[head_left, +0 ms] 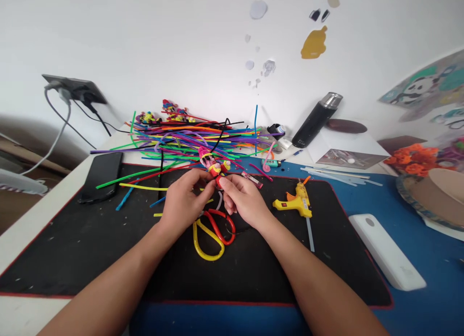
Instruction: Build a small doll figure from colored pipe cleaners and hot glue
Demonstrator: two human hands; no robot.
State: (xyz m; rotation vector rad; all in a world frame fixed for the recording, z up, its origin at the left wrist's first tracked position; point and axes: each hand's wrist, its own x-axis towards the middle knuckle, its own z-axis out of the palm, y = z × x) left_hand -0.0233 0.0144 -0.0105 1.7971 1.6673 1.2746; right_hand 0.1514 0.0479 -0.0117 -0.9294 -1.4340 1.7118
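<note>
Both my hands meet over the middle of a black mat (90,239). My left hand (183,200) and my right hand (242,198) are closed in a pinch on a small pipe-cleaner figure (212,167) in pink, red and yellow, held just above the mat. Under my hands lie scissors with red and yellow handles (212,234). Behind the figure a large pile of coloured pipe cleaners (188,138) spreads across the table's far side.
A yellow glue gun (297,203) lies right of my hands. A black phone (101,176) sits at the mat's left edge, a white box (387,251) to the right. A black flask (315,118), a socket with cables (72,89) and a basket (431,191) stand around.
</note>
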